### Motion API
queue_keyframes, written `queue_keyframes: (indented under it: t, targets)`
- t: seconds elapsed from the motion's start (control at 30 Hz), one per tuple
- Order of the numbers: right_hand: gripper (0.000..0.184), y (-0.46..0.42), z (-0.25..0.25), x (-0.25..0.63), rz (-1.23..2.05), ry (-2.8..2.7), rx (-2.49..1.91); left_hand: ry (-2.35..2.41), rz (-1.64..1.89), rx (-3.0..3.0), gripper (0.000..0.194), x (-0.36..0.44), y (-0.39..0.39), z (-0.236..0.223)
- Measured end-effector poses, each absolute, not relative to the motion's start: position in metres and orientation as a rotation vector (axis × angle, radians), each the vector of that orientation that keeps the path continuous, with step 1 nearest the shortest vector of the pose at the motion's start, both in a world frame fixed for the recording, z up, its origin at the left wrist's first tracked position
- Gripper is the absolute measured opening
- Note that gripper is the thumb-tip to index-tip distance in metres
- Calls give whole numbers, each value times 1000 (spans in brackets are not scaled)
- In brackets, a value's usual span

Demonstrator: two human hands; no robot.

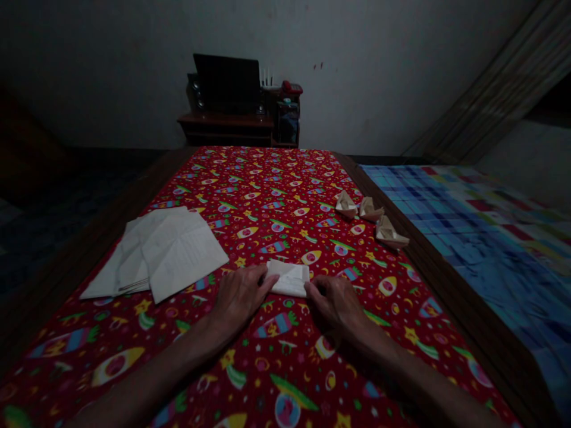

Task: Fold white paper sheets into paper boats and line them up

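A small folded sheet of paper (291, 280) lies flat on the red patterned cloth (285, 356), between my two hands. My left hand (241, 295) grips its left end, with the thumb lying on top and the fingers curled. At the opposite end, my right hand (335, 300) pinches the lower right corner between thumb and bent fingers. Off to the left rests a fanned pile of creased pale paper sheets (178, 252). Three folded paper shapes, resembling small boats, stand near the right edge: one paper boat (346, 205), a second (370, 209) and the closest (391, 233).
The cloth covers a surface with dark wooden borders (450, 285). Beyond its far end, a monitor (228, 82) sits on a brown desk (227, 120) beside a red telephone (292, 88). A blue checked sheet (428, 208) spreads along the right. The room is dim.
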State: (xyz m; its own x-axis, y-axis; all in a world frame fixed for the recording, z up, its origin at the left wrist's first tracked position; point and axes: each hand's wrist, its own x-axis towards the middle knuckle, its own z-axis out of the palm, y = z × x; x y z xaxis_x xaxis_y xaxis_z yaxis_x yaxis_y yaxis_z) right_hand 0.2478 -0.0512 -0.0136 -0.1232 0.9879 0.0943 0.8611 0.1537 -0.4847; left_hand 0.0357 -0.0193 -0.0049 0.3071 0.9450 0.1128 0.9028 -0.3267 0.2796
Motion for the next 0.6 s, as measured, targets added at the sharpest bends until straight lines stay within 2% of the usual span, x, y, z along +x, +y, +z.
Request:
queue_keyframes:
  t: [0.17, 0.33, 0.5, 0.6]
  targets:
    - [34, -48, -13, 246, 361, -2136, -1811, 1680, 389, 2405, 21, 35, -20, -4]
    - [34, -48, -15, 246, 278, -2180, -1802, 1662, 489, 2595, 50, 37, -22, -7]
    - [33, -50, -15, 247, 257, -2171, -1749, 1231, 584, 2858, 28, 43, -24, -13]
    - [34, -50, -14, 246, 280, -2167, -1738, 1051, 597, 2911, 31, 49, -32, -20]
